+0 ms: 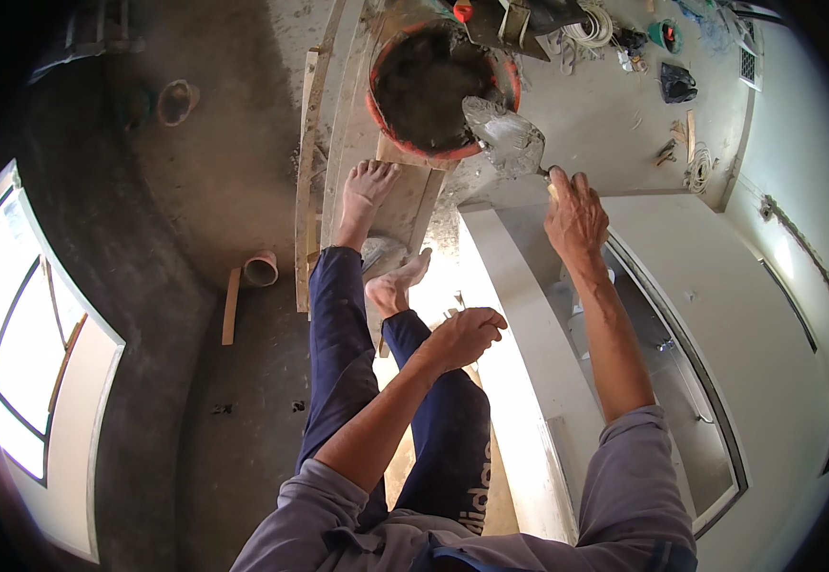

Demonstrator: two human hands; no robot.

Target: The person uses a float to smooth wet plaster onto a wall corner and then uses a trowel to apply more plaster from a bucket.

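Observation:
My right hand (578, 217) grips the handle of a pointed trowel (505, 138), its metal blade smeared with wet grey mortar. The blade's tip reaches over the right rim of a round orange tub (373, 103). Dark grey mortar (433, 86) fills much of that tub. Nearer to me, my left hand (467, 338) is curled into a loose fist above my right leg, with no object showing in it; its palm side is hidden. My bare feet rest on or close to wooden planks (414, 195) just this side of the tub.
A long timber edge (307, 172) runs along the planks' left. Far below lie a pipe end (261, 269) and a wood strip (231, 305). White wall panels (519, 334) with an opening stand at right. Coiled cable (591, 27), a black bag (677, 83) and a green bucket (665, 36) lie far right.

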